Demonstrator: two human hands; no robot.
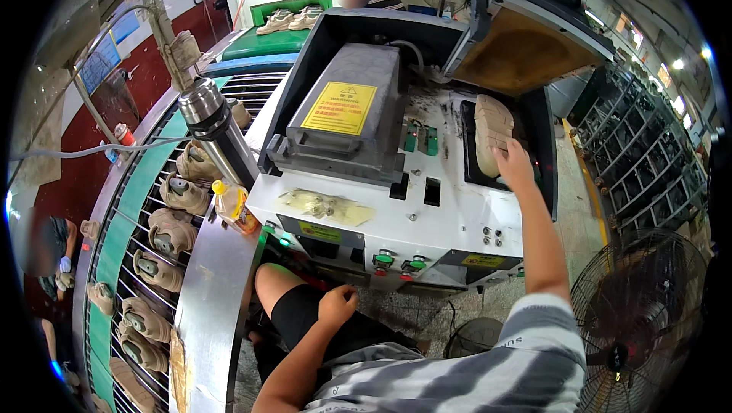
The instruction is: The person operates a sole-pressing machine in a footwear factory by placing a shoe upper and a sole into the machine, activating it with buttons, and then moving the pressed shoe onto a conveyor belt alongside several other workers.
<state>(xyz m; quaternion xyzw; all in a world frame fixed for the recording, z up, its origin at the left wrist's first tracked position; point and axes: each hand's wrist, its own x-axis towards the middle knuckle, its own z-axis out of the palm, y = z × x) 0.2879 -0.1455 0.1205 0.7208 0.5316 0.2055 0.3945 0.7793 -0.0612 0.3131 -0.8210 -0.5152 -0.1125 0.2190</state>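
A beige shoe [494, 125] lies with its ridged sole facing up in the black-lined bay at the right of a white machine [450, 218]. My right hand [515, 163] is closed on the shoe's near end, fingertips against its edge. Over the bay, a hinged lid [526, 43] stands raised, its brown pad showing. My left hand [338, 305] is curled in a loose fist above my thigh, away from the machine; nothing shows in it.
A grey hood [347, 93] covers the machine's left station. Left of it, several beige shoes [171, 234] sit on a roller conveyor beside a steel flask [217, 127] and a yellow bottle [232, 203]. A floor fan [633, 314] stands at right. Other people are at the back and far left.
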